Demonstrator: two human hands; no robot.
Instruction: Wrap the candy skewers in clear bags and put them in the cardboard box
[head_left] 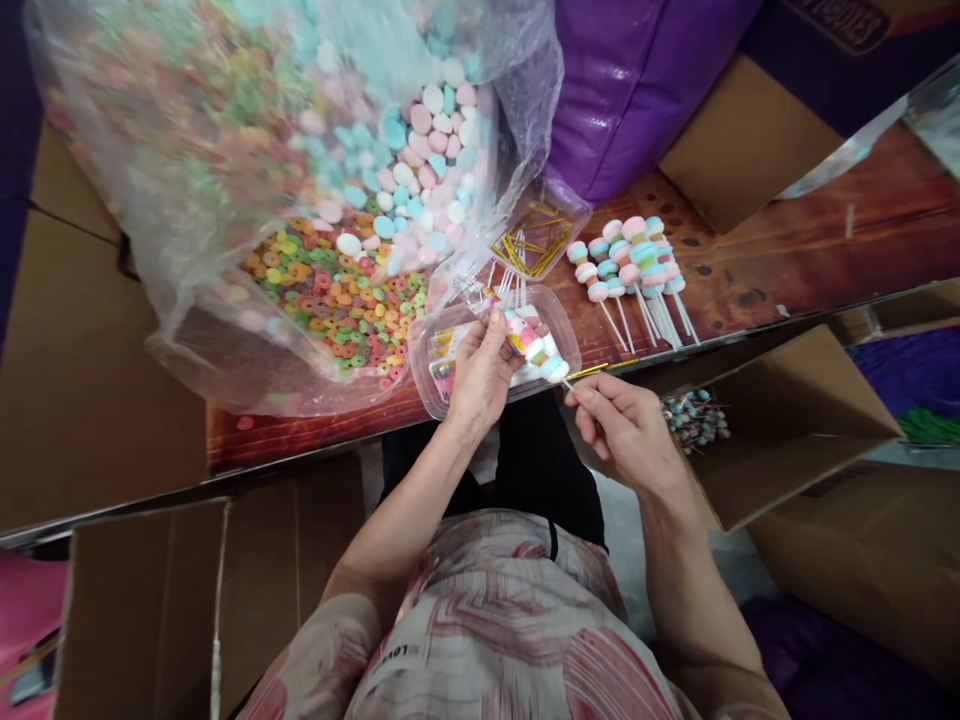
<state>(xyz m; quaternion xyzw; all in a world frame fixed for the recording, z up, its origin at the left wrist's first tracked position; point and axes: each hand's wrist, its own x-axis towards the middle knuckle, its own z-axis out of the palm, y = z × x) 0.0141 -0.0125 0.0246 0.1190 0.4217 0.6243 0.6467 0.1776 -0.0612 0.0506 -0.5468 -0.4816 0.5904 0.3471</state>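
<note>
Item one: candy skewer (553,366), pink, white and blue pieces on a white stick; held tilted in the gap between the two hands, above the tabletop's near edge. Right hand (616,415): thumb and fingers pinching the bare stick. Left hand (480,365): thumb and fingers closed on a printed wrapper (515,338) at the skewer's far end; how far the wrapper covers the candy is hard to tell through the glare.

Step, as judged: bagging the skewer. Next move probably calls for drawing the wrapper down evenly, then gathering its mouth round the stick for a tie.

Surroundings: clear tray (418,372) directly beneath the left hand, printed packets inside. Gold ties (534,240) in a clear box beyond the hands; a few more just beside the right hand. Uncovered skewers (636,262), a cluster beyond the right hand, on the tabletop (757,260). Open carton (795,430) to the right hand's right. Obstruction: large plastic bag (195,330) of loose sweets, crowding the space left of and beyond the left hand.
</note>
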